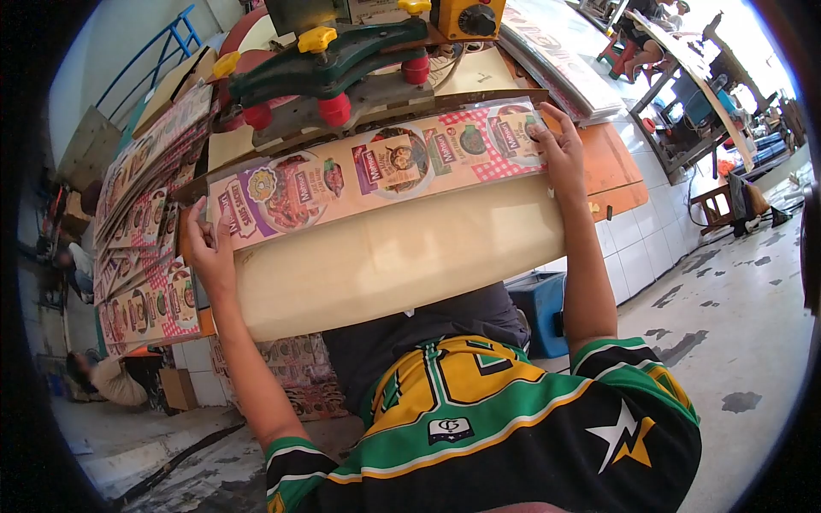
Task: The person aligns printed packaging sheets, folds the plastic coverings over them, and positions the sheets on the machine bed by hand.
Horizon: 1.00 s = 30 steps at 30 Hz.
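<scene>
A long printed sheet (346,175) with pictures of food bowls lies across the work surface, along the front of a machine with a dark green clamp bar (329,64). At its left end my left hand (211,248) pinches the edge between thumb and fingers. My right hand (562,154) is closed on the opposite end, thumb on top. Nearer my body, a broad cream-coloured sheet (402,252) curves down between my forearms. Parts of my fingers are hidden under the sheets.
Stacked printed sheets (141,214) lean at the left. Another pile (560,64) sits at the back right, by a yellow control box (466,19) with a dial. A blue bin (540,308) stands beside my lap. Other people sit farther off at both sides.
</scene>
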Available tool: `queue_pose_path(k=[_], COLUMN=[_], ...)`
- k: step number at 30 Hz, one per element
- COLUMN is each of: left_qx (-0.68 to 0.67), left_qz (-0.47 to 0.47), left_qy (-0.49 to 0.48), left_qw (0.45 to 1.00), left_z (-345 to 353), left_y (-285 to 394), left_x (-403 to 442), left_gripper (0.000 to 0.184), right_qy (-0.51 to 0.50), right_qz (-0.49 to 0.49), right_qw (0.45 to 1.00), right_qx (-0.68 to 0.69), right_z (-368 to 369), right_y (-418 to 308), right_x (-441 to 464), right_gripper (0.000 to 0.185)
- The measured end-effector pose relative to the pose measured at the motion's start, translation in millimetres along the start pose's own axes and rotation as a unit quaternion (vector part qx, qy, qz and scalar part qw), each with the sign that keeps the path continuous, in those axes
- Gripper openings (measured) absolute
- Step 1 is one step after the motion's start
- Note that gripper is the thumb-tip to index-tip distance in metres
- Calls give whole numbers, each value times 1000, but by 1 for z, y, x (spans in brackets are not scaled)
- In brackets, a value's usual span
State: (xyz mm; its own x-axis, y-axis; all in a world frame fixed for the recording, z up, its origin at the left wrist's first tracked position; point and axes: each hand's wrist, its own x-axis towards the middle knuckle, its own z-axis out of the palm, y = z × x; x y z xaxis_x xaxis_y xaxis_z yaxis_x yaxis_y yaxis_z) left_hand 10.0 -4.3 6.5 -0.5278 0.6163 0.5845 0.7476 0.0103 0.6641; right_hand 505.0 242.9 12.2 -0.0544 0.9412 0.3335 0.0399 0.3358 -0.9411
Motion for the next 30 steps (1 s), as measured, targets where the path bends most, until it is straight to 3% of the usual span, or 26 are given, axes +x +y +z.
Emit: queue_pose_path(k=[3, 5, 6, 12, 17, 30], left_qx=[1, -10, -9, -75, -100, -75], left_qz=[21, 57, 57, 63, 108, 126], left_qy=[8, 24, 24, 56, 102, 126], left_qw=[1000, 998, 998, 994, 984, 981], left_z=[-1, -1, -1, -1, -2, -2], left_y=[0, -1, 0, 7, 11, 13], left_x=[0, 1, 1, -4, -7, -9], left_gripper=[47, 44, 44, 48, 53, 56], right_qy=[12, -103, -103, -84, 17, 77], right_qz=[35, 75, 75, 35, -37, -87], right_qw=[993, 989, 988, 995, 999, 991], right_qx=[109, 82, 83, 36, -13, -60], right_z=[-2, -20, -20, -21, -15, -12], right_y=[-2, 12, 13, 17, 9, -5], right_x=[1, 8, 8, 9, 4, -4], right_gripper=[35, 37, 37, 29, 32, 31])
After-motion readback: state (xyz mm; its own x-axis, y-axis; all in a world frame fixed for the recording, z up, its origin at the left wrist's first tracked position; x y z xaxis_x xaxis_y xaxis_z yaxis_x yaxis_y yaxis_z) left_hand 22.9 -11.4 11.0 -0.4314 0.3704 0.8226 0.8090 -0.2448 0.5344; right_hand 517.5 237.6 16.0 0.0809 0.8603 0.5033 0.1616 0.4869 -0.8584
